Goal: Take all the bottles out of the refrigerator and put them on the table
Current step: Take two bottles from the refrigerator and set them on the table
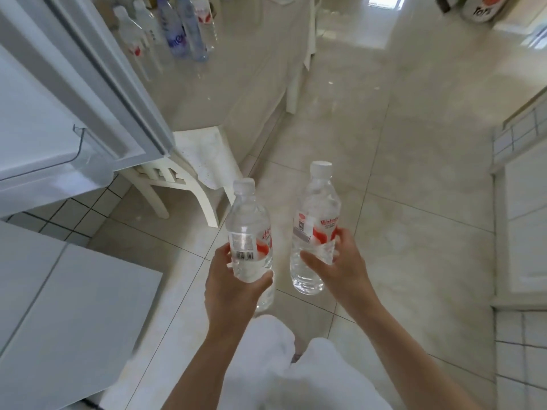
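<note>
Two water bottles, one in each hand, held upright over the tiled floor.

At far left the refrigerator door (88,93) stands open, with a white chair (183,173) just beyond its corner and several bottles (177,34) already standing on the table (251,69) at the top. The left hand (233,288) has its fingers wrapped around the lower half of the left bottle (248,232); the right hand (340,264) grips the right bottle (313,229) at its red label.
</note>
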`<state>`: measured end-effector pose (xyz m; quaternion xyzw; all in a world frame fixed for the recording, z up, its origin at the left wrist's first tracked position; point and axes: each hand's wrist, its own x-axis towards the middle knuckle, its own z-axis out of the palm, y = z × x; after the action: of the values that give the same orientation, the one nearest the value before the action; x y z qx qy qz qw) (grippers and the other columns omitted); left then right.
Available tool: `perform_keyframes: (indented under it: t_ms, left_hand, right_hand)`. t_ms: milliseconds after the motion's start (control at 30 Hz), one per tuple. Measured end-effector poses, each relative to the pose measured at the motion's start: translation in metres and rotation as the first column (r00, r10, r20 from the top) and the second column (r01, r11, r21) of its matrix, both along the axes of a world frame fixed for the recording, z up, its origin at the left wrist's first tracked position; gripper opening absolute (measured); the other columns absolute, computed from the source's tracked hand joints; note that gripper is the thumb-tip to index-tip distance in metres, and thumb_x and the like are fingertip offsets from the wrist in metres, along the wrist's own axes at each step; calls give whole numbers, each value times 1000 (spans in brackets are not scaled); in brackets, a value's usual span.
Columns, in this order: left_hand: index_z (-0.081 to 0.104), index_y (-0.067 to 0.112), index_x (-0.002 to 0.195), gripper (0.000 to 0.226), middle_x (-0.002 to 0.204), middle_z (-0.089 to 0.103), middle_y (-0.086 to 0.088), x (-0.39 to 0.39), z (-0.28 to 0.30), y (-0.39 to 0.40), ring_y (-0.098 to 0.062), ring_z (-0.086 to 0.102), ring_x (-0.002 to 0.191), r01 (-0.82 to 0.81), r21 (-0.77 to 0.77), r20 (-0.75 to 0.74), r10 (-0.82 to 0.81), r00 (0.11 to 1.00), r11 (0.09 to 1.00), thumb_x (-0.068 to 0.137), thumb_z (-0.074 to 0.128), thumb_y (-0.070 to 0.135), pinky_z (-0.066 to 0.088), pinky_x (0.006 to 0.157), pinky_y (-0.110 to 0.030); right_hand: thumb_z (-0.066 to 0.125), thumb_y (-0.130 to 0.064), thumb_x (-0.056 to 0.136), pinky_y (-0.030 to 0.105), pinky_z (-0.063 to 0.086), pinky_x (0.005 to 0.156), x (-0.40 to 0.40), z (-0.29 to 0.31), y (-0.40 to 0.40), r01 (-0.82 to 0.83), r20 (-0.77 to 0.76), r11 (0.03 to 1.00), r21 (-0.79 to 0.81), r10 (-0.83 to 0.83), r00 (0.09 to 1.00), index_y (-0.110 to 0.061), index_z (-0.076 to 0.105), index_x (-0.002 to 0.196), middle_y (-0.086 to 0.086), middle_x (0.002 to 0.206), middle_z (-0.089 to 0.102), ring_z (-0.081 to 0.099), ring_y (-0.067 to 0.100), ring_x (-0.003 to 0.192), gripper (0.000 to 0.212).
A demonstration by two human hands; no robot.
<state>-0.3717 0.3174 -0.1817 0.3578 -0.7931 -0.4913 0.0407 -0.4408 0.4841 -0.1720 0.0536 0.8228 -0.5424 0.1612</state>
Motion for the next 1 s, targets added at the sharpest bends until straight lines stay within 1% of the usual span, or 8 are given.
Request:
perform_keyframes:
  t_ms: [67,167,300,600,667,833,933,1000]
  left_hand:
    - [50,35,113,72,102,66,16,-24,0,-2,-12,64,96,9,-1,-2,-9,1000,1000,55,92,25,54,88,-47]
    - [50,33,114,73,102,64,15,-71,-5,-8,-13,64,97,15,-10,-10,-15,1000,1000,55,92,23,54,88,-47]
    - [52,28,118,74,102,63,16,-142,-8,-22,-13,63,98,21,-23,-41,-21,999,1000,56,92,24,53,89,-47]
    - [48,24,109,70,105,64,5,-288,-3,-65,-17,65,92,41,-36,-70,-43,997,999,55,92,22,55,81,-41]
    - [48,26,108,70,103,64,8,-313,-4,-72,-15,65,92,18,-20,-71,-19,997,1000,54,93,22,55,83,-41]
    - [47,27,107,70,98,63,13,-370,-7,-84,-12,64,92,-54,20,-72,55,996,998,54,93,19,55,84,-42]
    - [47,25,107,70,98,63,11,-406,-11,-89,-14,64,92,-114,16,-75,115,991,993,54,93,18,54,84,-43]
    - [48,23,109,72,101,63,7,-432,-14,-93,-16,65,93,-174,12,-85,174,981,985,53,92,19,55,84,-44]
  right_hand:
    - [80,-29,75,26,52,80,-24,1,-4,6,-17,1000,-3,-6,1000,-23,46,117,-12,104,63,63,9,94,54]
    - [79,-27,75,10,45,68,-69,0,-10,-2,-43,1000,-10,2,999,-24,45,115,-15,100,60,60,0,89,53]
    - [79,-25,76,7,43,64,-133,-1,-23,-19,-66,1000,-9,19,998,-21,45,118,-16,100,57,58,1,89,54]
    - [79,-27,76,14,47,75,-274,6,-61,-68,-106,997,25,71,992,-23,46,119,-9,111,61,60,9,98,54]
    - [80,-26,75,22,49,79,-303,5,-69,-74,-110,997,24,76,991,-27,46,115,-10,109,62,61,9,97,52]
    - [80,-26,74,18,47,76,-371,-1,-85,-127,-100,991,40,130,986,-30,45,110,-14,104,59,60,6,93,50]
    - [80,-26,74,28,51,84,-418,-5,-94,-182,-97,981,63,187,978,-23,47,116,-11,108,61,60,9,97,54]
    - [80,-27,74,25,51,81,-453,-7,-101,-232,-93,969,81,239,967,-20,47,120,-11,107,59,59,9,96,57]
